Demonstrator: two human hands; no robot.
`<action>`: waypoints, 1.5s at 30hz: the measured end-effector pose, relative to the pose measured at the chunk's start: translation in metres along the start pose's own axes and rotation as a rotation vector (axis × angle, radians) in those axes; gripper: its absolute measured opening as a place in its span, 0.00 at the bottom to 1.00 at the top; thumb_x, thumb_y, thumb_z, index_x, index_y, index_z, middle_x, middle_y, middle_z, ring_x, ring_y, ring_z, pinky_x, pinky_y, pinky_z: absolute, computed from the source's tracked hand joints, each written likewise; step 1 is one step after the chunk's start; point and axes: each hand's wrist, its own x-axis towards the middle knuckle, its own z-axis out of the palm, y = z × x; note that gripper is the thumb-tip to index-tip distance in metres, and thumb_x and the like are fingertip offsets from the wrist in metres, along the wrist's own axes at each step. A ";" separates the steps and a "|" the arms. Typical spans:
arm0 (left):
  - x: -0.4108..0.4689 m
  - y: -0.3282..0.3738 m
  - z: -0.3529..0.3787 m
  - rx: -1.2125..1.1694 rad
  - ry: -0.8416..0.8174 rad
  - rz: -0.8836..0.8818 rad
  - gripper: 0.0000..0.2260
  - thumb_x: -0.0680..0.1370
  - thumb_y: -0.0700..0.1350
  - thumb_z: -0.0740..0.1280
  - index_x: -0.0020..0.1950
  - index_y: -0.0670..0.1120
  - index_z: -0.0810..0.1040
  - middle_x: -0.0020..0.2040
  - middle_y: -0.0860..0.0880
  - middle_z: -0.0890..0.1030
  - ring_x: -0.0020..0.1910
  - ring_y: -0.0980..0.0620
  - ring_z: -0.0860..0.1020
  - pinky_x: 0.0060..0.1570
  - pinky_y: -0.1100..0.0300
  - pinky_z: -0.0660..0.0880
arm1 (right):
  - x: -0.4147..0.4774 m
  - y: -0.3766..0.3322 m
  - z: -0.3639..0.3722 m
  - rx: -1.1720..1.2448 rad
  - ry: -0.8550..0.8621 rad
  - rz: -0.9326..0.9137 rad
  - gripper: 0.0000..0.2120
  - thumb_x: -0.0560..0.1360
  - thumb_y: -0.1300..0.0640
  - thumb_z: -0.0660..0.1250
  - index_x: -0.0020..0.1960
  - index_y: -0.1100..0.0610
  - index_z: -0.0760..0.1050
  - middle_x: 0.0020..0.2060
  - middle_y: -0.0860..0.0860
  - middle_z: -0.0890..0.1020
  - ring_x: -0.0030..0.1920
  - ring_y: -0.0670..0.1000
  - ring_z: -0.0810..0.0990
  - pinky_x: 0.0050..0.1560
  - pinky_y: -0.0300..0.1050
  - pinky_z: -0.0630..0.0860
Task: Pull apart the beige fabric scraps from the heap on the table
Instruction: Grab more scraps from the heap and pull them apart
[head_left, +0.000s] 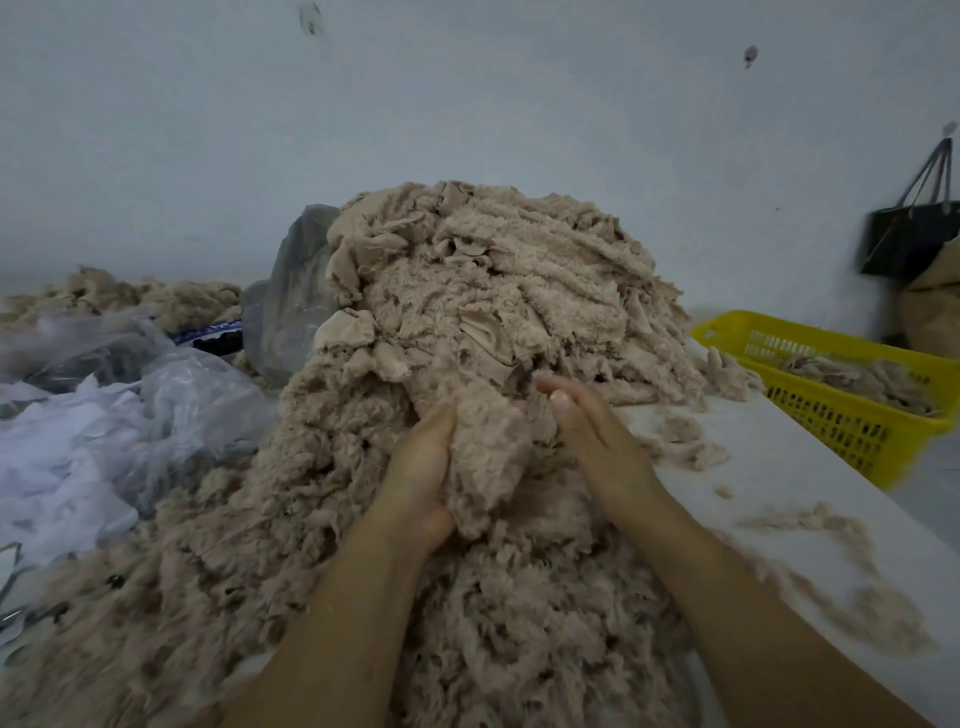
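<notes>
Filling most of the table (810, 467), the heap (467, 312) of beige scraps rose before you against the wall (467, 104) and spilled down past your forearms. Crumpled clear plastic bags (130, 415) lay to its left, touching its edge, and a grey bag (296, 291) stood behind the heap's left shoulder. A yellow basket (852, 421) sat at the table's right edge, well apart from your hands, with a few scraps inside. A black bag (909, 239) hung on the wall beyond it. Loose tufts (831, 530) lay strewn on the bare table right of the heap. Your left hand (421, 467) gripped a clump (483, 467) at the heap's front, fingers curled round it. Your right hand (597, 431) lay just beside that clump, fingers nearly straight, tips pressed into the scraps.
</notes>
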 end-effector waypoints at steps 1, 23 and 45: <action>0.000 -0.003 0.002 0.045 0.001 0.015 0.16 0.86 0.46 0.56 0.67 0.41 0.76 0.57 0.40 0.84 0.57 0.43 0.83 0.50 0.52 0.82 | -0.001 -0.001 0.002 0.004 -0.043 0.000 0.24 0.69 0.19 0.53 0.61 0.25 0.69 0.62 0.26 0.72 0.60 0.26 0.69 0.56 0.35 0.68; 0.006 0.008 -0.011 -0.213 0.178 0.082 0.15 0.85 0.51 0.58 0.68 0.48 0.76 0.60 0.42 0.83 0.56 0.42 0.83 0.44 0.49 0.82 | 0.009 0.017 -0.018 -0.241 0.321 0.214 0.12 0.80 0.47 0.63 0.40 0.51 0.71 0.44 0.45 0.72 0.49 0.49 0.70 0.46 0.38 0.67; -0.004 -0.002 0.002 0.237 0.019 0.248 0.12 0.82 0.47 0.64 0.44 0.54 0.85 0.47 0.47 0.87 0.45 0.49 0.86 0.36 0.56 0.82 | 0.013 0.016 -0.034 0.314 0.575 0.276 0.19 0.85 0.46 0.55 0.59 0.55 0.80 0.48 0.49 0.85 0.43 0.44 0.81 0.49 0.47 0.78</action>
